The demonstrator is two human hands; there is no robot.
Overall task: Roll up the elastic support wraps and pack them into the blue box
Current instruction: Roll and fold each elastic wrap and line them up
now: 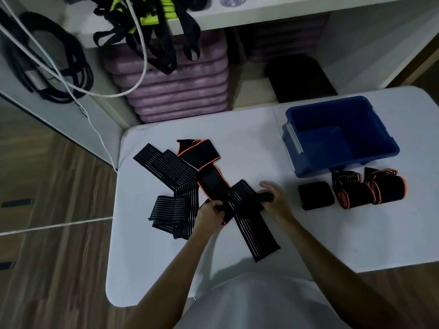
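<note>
2 hands at work on a pile of unrolled wraps on the white counter (237,143).

The left hand (210,213) curls its fingers round the near end of the orange-edged wrap (209,176), which runs away across the pile toward the far left. The right hand (275,201) pinches a small rolled end of a black striped wrap (251,224); this wrap lies diagonally across the near side of the counter and crosses the orange-edged one. More striped wraps (166,169) lie flat and overlapping to the left. The blue box (342,136) stands open on the far right of the counter, its inside dark blue and nothing visible in it. Just in front of it sit 3 finished rolls: a plain black roll (314,194) and 2 orange-trimmed rolls (370,189) side by side.
</note>
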